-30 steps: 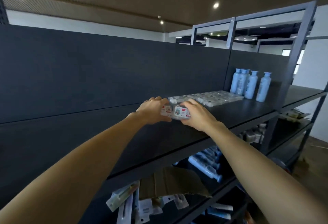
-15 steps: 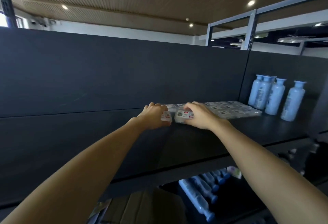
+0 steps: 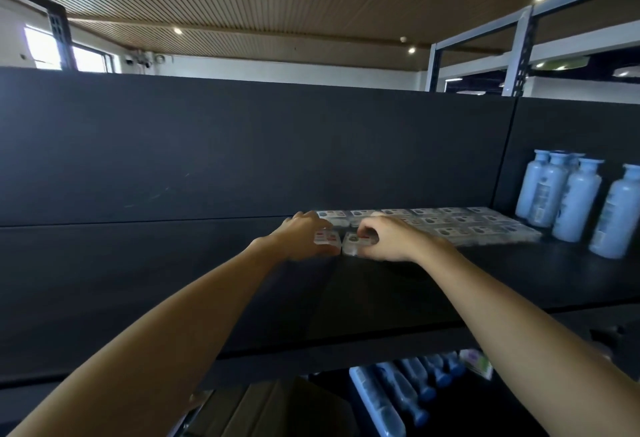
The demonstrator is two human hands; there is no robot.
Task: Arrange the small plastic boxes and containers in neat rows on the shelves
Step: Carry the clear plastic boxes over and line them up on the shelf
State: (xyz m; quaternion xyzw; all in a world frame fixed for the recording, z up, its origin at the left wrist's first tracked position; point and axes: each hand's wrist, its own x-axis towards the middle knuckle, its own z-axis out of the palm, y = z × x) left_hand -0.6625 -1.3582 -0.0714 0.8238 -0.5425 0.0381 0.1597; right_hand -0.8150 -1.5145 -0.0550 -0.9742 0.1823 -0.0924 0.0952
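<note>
Small clear plastic boxes with printed labels lie in rows [image 3: 460,225] on the dark top shelf [image 3: 485,284]. At the left end of the front row, my left hand [image 3: 304,234] grips one box [image 3: 327,241] and my right hand [image 3: 388,239] grips the box beside it [image 3: 353,246]. The two boxes sit side by side on the shelf surface, almost touching. My fingers cover parts of both boxes.
Several pale blue bottles [image 3: 568,201] stand at the right end of the shelf against the dark back panel [image 3: 242,152]. The shelf below holds lying blue bottles [image 3: 408,391] and a cardboard box [image 3: 270,409].
Both hands have pushed the two boxes farther back onto the shelf, toward the left end of the rows. The camera has tilted up and shifted left.
</note>
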